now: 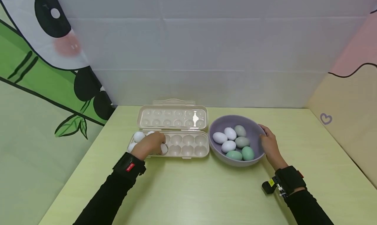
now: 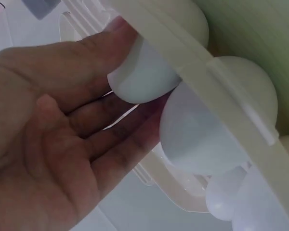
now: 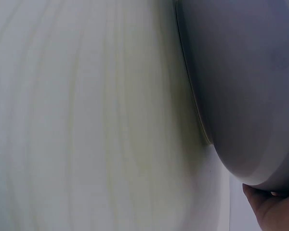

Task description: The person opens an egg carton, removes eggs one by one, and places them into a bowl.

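"Below both sets of fingers, what's that?"

"Pale yellow-green table (image 1: pixel 200 192), reaching well out around them."

"And the clear carton (image 1: pixel 188 150)?"

"It's under the fingers of the left hand (image 1: pixel 149 144). Its lid (image 1: pixel 172 115) lies folded back beyond them, and cups run off to their right."

"What has the right hand (image 1: pixel 269 144) got?"

"Purple bowl (image 1: pixel 223 126), just left of its fingers. They're clamped on the rim."

"Left fingers, apart or together?"

"Curled, with a white egg (image 2: pixel 144 77) pinched between them and the thumb, at the carton's near side. Whether it's seated in a cup, I can't tell."

"Any others?"

"More white eggs in the carton (image 1: pixel 139 136), left of those fingertips. Left of the right fingers, inside the bowl: three white eggs (image 1: pixel 228 146), two grey-green eggs (image 1: pixel 242 142) and two green eggs (image 1: pixel 247 153), all bunched close."
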